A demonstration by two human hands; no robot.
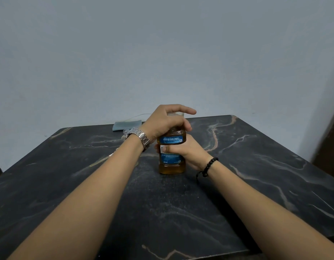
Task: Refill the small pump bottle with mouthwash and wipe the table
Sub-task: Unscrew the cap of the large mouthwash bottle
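Note:
A mouthwash bottle (171, 167) with amber liquid and a blue label stands upright near the middle of the dark marble table (256, 184). My right hand (188, 152) wraps around the bottle's body from the right. My left hand (166, 121), with a metal watch on the wrist, grips the top of the bottle from above and hides the cap. Something clear shows just behind my left hand, too hidden to identify. The small pump bottle is mostly hidden behind my left wrist; only a white bit (125, 133) shows there.
A folded grey-blue cloth (125, 125) lies at the table's far edge against the pale wall, with a thin white cord behind it. A dark wooden piece (329, 143) stands at the right beyond the table's edge.

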